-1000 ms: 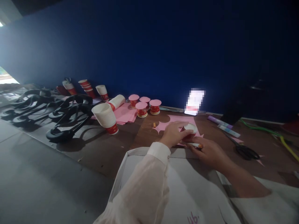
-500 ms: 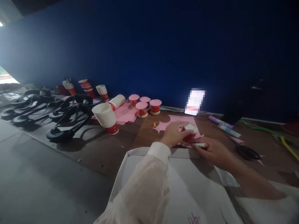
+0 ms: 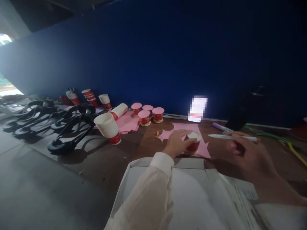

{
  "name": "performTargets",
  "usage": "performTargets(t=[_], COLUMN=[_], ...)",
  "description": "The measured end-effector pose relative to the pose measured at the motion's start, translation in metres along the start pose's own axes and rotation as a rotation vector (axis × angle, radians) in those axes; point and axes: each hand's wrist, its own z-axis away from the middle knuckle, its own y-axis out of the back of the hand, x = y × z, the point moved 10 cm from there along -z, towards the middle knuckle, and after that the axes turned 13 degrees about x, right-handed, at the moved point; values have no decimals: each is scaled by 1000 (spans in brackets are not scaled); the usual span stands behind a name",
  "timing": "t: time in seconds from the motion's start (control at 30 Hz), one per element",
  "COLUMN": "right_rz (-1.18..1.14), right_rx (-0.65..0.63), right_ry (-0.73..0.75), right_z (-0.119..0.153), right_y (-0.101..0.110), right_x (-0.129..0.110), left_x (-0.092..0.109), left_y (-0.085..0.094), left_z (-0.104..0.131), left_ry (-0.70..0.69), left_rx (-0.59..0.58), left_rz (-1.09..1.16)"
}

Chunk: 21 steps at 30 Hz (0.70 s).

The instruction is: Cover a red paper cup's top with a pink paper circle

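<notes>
My left hand (image 3: 178, 142) is wrapped round a short red paper cup (image 3: 193, 146), whose pale round end faces up. The cup rests on a pink paper sheet (image 3: 183, 127) with curved pieces cut from its edges. Raised to the right of the cup, my right hand (image 3: 247, 151) grips a white marker (image 3: 223, 136), its tip pointing left toward the cup but apart from it. A small orange cap (image 3: 157, 133) lies left of the pink sheet. Beyond it stand several short red cups topped with pink paper discs (image 3: 158, 110).
A tall stack of paper cups (image 3: 107, 127) stands at left, beside pink sheets (image 3: 128, 123). Black headsets (image 3: 69, 137) line the left side. A lit phone (image 3: 198, 108) leans against the blue wall (image 3: 144, 57). A white box (image 3: 192, 191) lies in front; a purple marker (image 3: 222, 126) is at right.
My right hand has lifted the marker away from the cup's base, up and to the right. My left hand still holds the cup on the pink sheet. The view has shifted slightly.
</notes>
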Motion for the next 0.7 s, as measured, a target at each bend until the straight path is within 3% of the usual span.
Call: performTargets(t=[0.13, 0.27, 0.57, 0.63, 0.7], right_rz=[-165, -181, 54, 92, 137], right_rx=[108, 151, 77, 78, 75], right_ry=[-174, -209, -105, -70, -1], right_z=[-8, -5, 5, 6, 6], right_y=[7, 5, -7, -7, -7], right_x=[22, 36, 48, 43, 35], left_x=[0, -2, -14, -15, -15], left_y=[4, 5, -18, -16, -3], left_z=[4, 7, 10, 8, 2], left_ry=[88, 114, 68, 72, 80], left_rx=[-19, -24, -46, -28, 37], left_rz=[-16, 44, -88, -91, -92])
